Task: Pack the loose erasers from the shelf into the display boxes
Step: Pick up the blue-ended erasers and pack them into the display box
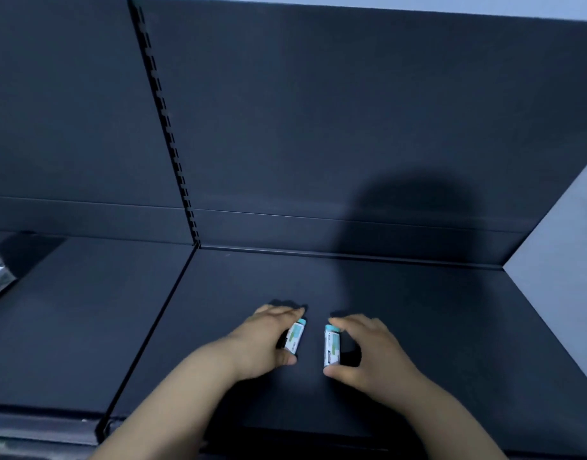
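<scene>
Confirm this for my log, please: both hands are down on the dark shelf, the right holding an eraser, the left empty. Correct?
Not quite. The head view shows the left hand is not empty: it grips the left eraser. The right hand does hold the right eraser, both down on the dark shelf.

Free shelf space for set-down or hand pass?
Bare: shelf, far half up to the back panel; from the right hand to the grey side panel; left bay. Crowded: centre front, left hand gripping left eraser, right hand gripping right eraser, narrow gap between.
</scene>
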### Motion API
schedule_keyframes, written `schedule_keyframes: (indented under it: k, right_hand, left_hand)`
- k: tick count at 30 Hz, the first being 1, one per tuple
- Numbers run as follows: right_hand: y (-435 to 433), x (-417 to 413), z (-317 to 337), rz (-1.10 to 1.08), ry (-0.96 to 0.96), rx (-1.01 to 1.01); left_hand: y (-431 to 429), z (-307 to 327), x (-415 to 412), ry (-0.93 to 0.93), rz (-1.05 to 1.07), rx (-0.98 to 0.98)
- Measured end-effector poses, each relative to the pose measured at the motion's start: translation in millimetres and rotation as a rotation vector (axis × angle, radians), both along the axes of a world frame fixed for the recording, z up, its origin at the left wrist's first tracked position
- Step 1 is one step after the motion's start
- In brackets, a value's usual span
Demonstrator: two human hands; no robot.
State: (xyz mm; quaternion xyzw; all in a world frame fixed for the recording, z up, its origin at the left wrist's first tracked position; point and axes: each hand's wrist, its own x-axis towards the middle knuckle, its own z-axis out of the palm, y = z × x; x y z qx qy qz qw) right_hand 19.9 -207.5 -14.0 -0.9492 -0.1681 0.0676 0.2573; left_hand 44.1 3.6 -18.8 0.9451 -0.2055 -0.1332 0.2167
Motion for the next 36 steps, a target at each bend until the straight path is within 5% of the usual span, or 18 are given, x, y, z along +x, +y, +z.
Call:
schedule_keyframes:
  k: [3,15,27,36]
  right_hand:
    - [0.3,4.3,-3.3,-0.004,0.007,-0.121]
    - [52.2,-10.9,0.6,0.065,-0.081,0.236]
    - [300.9,-67.2,18.6,0.136,-0.114,0.305]
    - [425.2,-84.9,38.0,0.241,-0.099,0.274]
  left_hand:
    - [-5.9,2.7,5.5,-0.023,0.024,0.031]
    - [27.1,13.1,-51.0,-0.365,0.19,-0.107]
    - [274.2,23.5,-118.0,-0.562,0.245,-0.012]
    - [396.2,24.5,-154.4,-0.601,0.343,-0.138]
